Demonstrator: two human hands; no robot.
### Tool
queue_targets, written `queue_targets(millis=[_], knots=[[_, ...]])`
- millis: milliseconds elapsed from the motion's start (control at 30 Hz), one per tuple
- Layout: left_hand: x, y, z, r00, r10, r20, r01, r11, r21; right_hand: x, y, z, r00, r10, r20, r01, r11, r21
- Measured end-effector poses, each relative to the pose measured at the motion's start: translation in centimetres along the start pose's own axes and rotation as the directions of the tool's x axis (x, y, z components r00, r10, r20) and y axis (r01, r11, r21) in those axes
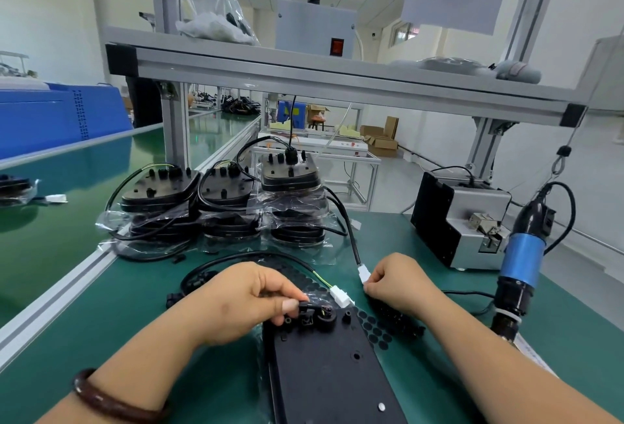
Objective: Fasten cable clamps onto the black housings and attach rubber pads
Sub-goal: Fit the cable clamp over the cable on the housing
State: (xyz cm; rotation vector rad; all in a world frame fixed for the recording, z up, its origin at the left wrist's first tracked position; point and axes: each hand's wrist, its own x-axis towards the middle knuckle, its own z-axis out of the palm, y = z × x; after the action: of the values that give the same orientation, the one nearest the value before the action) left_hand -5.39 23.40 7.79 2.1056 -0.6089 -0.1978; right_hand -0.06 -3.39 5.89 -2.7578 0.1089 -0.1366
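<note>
A flat black housing [332,366] lies on the green table just in front of me. At its far end my left hand [243,302] pinches a small black cable clamp [305,310] over the housing's black cable [246,256]. That cable loops back and ends in a white connector [341,296]. My right hand [398,283] has its fingers curled beside a second white connector [363,272]; whether it pinches anything is hidden. A sheet of round black rubber pads [374,325] lies under and to the right of the housing.
Stacks of bagged black housings [223,200] with cables stand at the table's back. A grey screw feeder box [462,221] sits at the right, and a blue-banded electric screwdriver [521,261] hangs beside it. An aluminium shelf frame [304,69] runs overhead. Loose black clamps [174,298] lie left.
</note>
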Motion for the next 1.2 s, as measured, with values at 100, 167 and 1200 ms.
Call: queue_targets(millis=[100, 167, 1200], knots=[[0.0, 0.0, 0.0, 1.000, 0.003, 0.006, -0.003, 1.000, -0.017, 0.0, 0.0, 0.4, 1.000, 0.000, 0.003, 0.000, 1.000, -0.018], [0.0, 0.1, 0.0, 1.000, 0.002, 0.007, -0.002, 1.000, -0.020, 0.0, 0.1, 0.6, 1.000, 0.000, 0.004, 0.000, 0.999, -0.040], [0.5, -0.7, 0.9, 0.997, 0.035, 0.069, -0.006, 0.921, -0.390, -7.5, -6.6, 0.2, 0.831, -0.516, -0.206, 0.523, 0.601, 0.604]])
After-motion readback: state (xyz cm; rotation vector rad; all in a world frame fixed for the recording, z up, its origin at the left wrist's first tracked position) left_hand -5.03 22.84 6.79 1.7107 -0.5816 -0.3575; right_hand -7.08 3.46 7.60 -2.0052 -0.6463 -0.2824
